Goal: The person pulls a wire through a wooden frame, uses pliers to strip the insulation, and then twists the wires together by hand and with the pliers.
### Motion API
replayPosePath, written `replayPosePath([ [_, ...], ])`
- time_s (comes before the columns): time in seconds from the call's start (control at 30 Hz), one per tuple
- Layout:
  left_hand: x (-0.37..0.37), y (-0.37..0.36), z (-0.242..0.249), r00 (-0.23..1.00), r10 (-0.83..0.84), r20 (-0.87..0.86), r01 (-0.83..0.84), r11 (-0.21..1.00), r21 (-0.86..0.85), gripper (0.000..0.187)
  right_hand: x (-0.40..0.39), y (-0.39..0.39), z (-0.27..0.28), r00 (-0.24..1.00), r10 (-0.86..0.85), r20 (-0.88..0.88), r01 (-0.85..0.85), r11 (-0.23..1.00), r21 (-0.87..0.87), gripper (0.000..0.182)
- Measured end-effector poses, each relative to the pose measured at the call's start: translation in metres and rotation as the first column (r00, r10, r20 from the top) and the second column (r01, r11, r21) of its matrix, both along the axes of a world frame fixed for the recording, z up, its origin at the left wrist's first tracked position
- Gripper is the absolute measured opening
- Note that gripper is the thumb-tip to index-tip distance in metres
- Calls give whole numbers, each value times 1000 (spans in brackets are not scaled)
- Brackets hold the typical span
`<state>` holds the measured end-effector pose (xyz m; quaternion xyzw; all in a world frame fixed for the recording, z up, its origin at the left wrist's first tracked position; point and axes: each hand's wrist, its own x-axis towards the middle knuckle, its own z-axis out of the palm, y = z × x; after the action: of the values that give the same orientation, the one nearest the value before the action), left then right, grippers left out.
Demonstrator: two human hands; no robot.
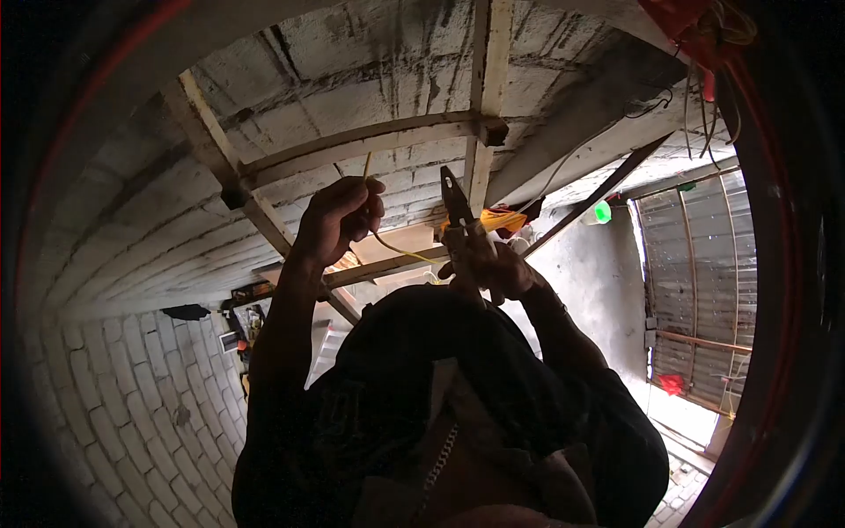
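Note:
My left hand [339,220] is raised, its fingers pinched around a thin yellow wire [400,250]. One end of the wire pokes up above the fingertips; the rest curves down and across toward my right hand. My right hand [493,268] is closed around a pair of pliers [457,204], whose dark jaws point up. Whether the wire touches the pliers or runs behind them, I cannot make out. Both hands are in shadow, in front of my dark shirt.
Pale wooden beams [361,141] cross behind and above my hands. A yellow-orange cloth or bag [503,220] is just past my right hand. Loose wires [704,106] hang at the upper right. Block wall [150,396] is on the left, corrugated sheet [695,264] on the right.

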<state>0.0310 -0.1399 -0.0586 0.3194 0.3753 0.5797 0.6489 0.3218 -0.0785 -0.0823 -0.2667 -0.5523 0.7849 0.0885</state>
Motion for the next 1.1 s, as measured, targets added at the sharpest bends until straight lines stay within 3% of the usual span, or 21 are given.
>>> replayPosePath([
  [0.1,2,-6,9,982,-116,151,112,993,33,35,-1,-3,10,1000,25,-10,-25,998,-58,53],
  [0.2,7,-7,2,996,-72,56,72,997,-8,41,-2,-3,16,997,79,-15,-78,994,70,52],
  [0.27,10,-7,5,1000,-23,9,24,999,-31,39,-3,-7,15,997,44,69,-72,877,475,50],
  [0.3,11,-8,5,996,14,-86,-16,1000,-19,37,-3,-8,17,996,51,67,-77,877,474,50],
  [0.37,11,-8,1,983,45,-179,-50,998,-24,31,-4,-9,32,987,-34,159,-119,514,849,51],
  [0.4,11,-9,1,982,50,-179,-56,998,-26,31,-5,-8,45,987,-27,159,-123,515,848,51],
  [0.47,15,-8,5,927,-3,-374,-21,998,-59,30,-3,-2,67,994,-54,-97,108,265,958,50],
  [0.5,19,-7,7,894,-17,-448,-32,994,-102,34,6,3,63,996,-90,19,-3,176,984,46],
  [0.53,21,-7,8,894,-16,-448,-33,994,-102,34,7,0,59,966,-260,-2,116,422,899,39],
  [0.6,23,-8,8,886,-64,-459,31,996,-78,35,5,2,66,954,-291,75,101,545,832,32],
  [0.67,25,-9,7,877,-67,-475,50,998,-50,36,8,6,63,972,-235,6,127,545,829,24],
  [0.73,28,-9,6,826,-73,-559,67,997,-32,34,9,9,58,989,-111,97,-14,586,810,28],
  [0.77,29,-8,4,828,-71,-556,65,997,-31,34,11,4,63,936,-151,319,-163,617,770,36],
  [0.8,31,-8,2,801,-38,-597,50,999,3,32,13,5,58,935,-148,323,-167,618,768,36],
  [0.87,34,-8,-1,772,-11,-636,40,999,32,30,16,3,43,978,-10,206,-171,520,837,46],
  [0.9,36,-7,1,745,5,-667,29,999,40,28,13,1,45,963,-6,269,-238,447,862,44],
  [0.93,38,-6,2,717,20,-696,18,999,48,26,11,0,47,963,-8,270,-238,449,861,44],
  [1.0,40,-5,3,754,14,-656,2,1000,23,25,11,-1,51,941,12,338,-317,381,869,45],
  [1.1,41,-3,-3,790,-4,-613,5,1000,0,24,19,1,37,949,-21,316,-265,493,829,47],
])
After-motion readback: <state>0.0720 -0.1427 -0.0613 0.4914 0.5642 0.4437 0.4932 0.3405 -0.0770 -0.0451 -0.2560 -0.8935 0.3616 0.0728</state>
